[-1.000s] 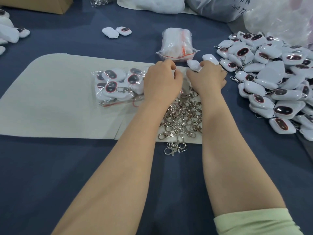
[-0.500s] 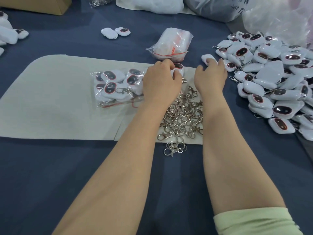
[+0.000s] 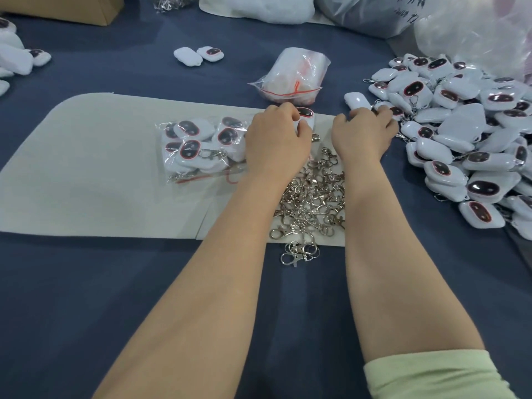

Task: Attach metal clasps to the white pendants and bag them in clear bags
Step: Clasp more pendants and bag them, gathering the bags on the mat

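My left hand [image 3: 276,139] grips a white pendant [image 3: 305,114] with a dark oval face, and a metal clasp [image 3: 315,137] dangles below it. My right hand [image 3: 363,131] is at the near edge of the big pendant pile [image 3: 460,139]. Its fingers curl over a pendant [image 3: 396,111] there, hiding most of the grip. A plain white pendant [image 3: 356,99] lies just beyond its knuckles. Loose metal clasps [image 3: 313,197] are heaped between my forearms. A clear bag filled with pendants [image 3: 198,145] lies left of my left hand.
A pack of clear bags [image 3: 293,79] sits behind my hands. Everything near me rests on a beige mat [image 3: 86,168] over dark blue cloth. Two stray pendants [image 3: 198,54] lie further back, with more at the far left [image 3: 17,59] and a cardboard box [image 3: 72,10] beyond.
My hands were together on one pendant. The left has kept it, now with its dark face showing. The right has moved off to the right, to the edge of the pile.
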